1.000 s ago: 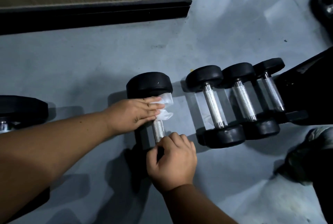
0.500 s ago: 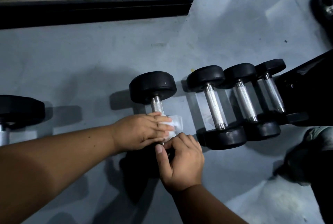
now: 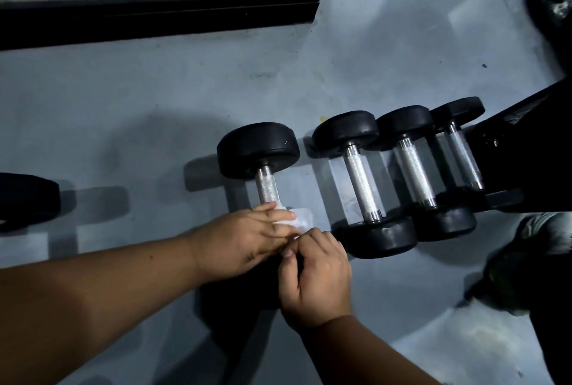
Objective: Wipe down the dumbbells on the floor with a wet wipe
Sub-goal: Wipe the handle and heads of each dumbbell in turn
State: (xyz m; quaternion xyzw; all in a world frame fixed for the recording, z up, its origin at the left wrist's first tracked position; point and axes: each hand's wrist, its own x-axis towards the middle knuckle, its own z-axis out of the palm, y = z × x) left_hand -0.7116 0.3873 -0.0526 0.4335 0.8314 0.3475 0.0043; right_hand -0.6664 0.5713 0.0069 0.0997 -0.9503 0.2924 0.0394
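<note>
A person is crouching over a grey floor point(image 3: 154, 112), working on the nearest dumbbell point(image 3: 263, 168), which is lying on the floor with its far black head pointing toward a dark baseboard point(image 3: 154, 19) and its near head hiding under the two hands. The left hand point(image 3: 244, 239) is reaching in from the left and pressing a white wet wipe point(image 3: 298, 219) against the near end of the knurled steel handle point(image 3: 267, 188), with its fingers lying across the bar and over the wipe; how far they are curling round the bar is not showing. The right hand point(image 3: 315, 276) is sitting just below, its fingers curled and its thumb up beside the left hand, apparently gripping the near end of the dumbbell, though what it is closing on is hidden. Just to the right, three smaller dumbbells point(image 3: 362, 183) are lying side by side, touching one another, and the farthest one is resting beside a black equipment base point(image 3: 526, 152). At the left edge, another black dumbbell head point(image 3: 28, 199) is poking into view.
</note>
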